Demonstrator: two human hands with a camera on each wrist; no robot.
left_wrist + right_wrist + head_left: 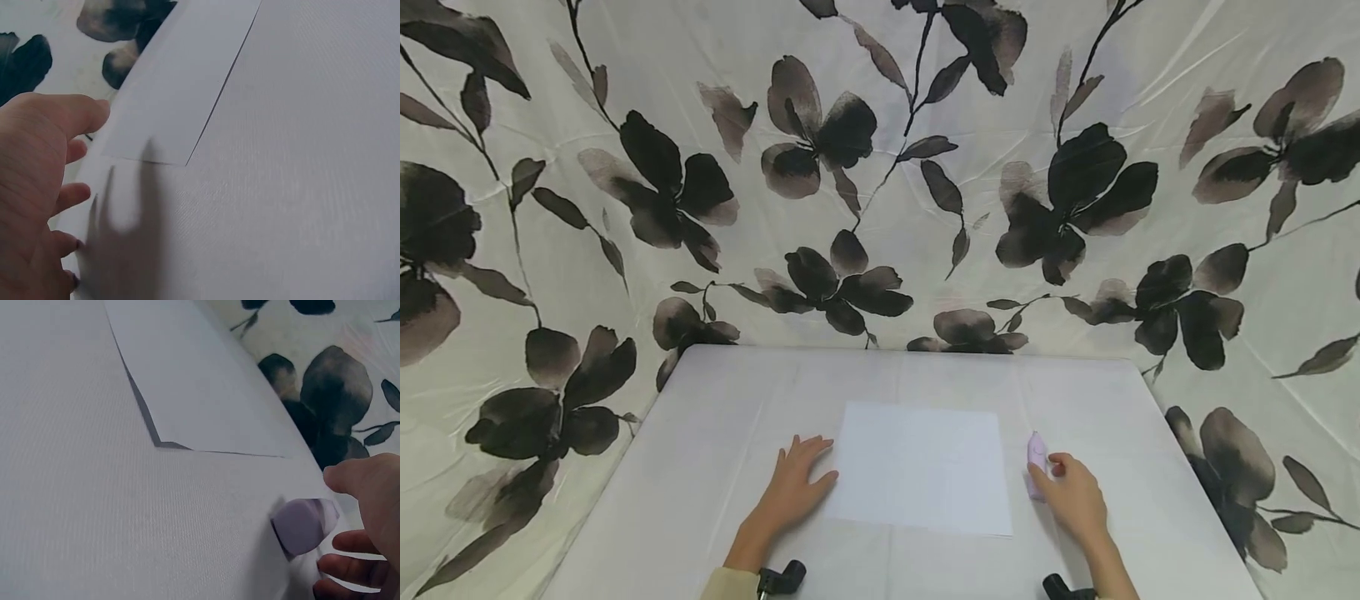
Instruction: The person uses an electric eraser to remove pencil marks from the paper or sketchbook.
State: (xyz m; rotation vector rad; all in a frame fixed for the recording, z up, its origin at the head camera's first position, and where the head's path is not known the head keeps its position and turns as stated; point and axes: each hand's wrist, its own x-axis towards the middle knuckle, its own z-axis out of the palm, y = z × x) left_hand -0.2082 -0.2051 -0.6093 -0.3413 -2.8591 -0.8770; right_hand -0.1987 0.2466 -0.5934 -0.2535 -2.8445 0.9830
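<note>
A blank white sheet of paper [925, 467] lies on the white table. Beside its left edge is my left hand [797, 483], fingers spread and holding nothing. The left wrist view shows that hand [37, 187] with its thumb near the sheet's corner [162, 125]. Right of the sheet, a small lavender tube-shaped object [1037, 454] with a tapered far tip lies on the table. My right hand [1078, 500] is next to it. In the right wrist view the object's rounded end [299, 528] sits between thumb and loosely bent fingers, with a gap below the thumb.
The white table [745, 392] reaches back to a floral cloth backdrop [947, 208], which also hangs at both sides. One near corner of the paper [172, 434] lifts slightly off the surface. Dark camera mounts [784, 577] sit at the wrists.
</note>
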